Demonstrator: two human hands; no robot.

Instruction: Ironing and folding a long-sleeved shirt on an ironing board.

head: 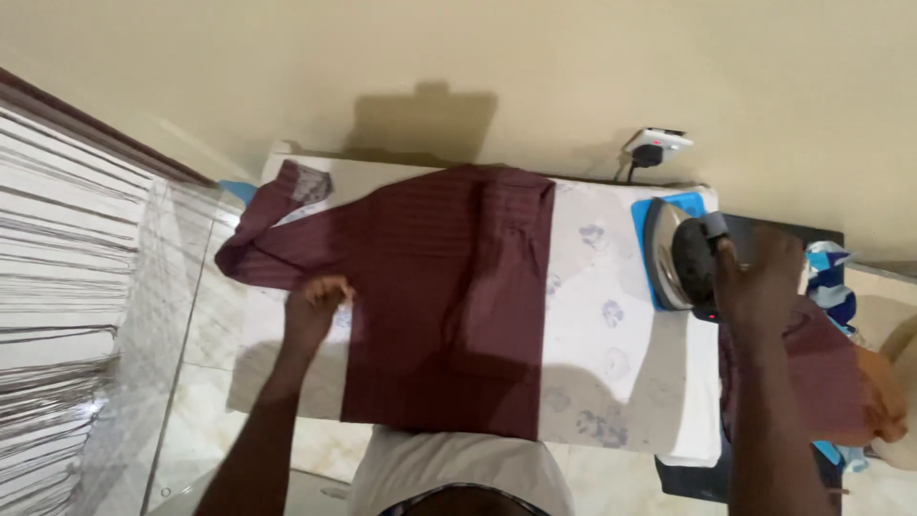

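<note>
A maroon striped shirt point(449, 296) lies spread across a white ironing board point(611, 315) with faint blue prints. My left hand point(318, 304) presses on the shirt's left part, near a sleeve, fingers curled on the cloth. My right hand point(759, 277) grips the black handle of a silver clothes iron point(683, 256), which stands on a blue pad point(650, 225) at the board's right end.
A white wall socket with a black plug point(654, 145) sits on the beige wall behind the iron. More clothes, maroon, blue and orange point(845, 373), are piled right of the board. Window louvres point(57, 287) fill the left side. Tiled floor lies below.
</note>
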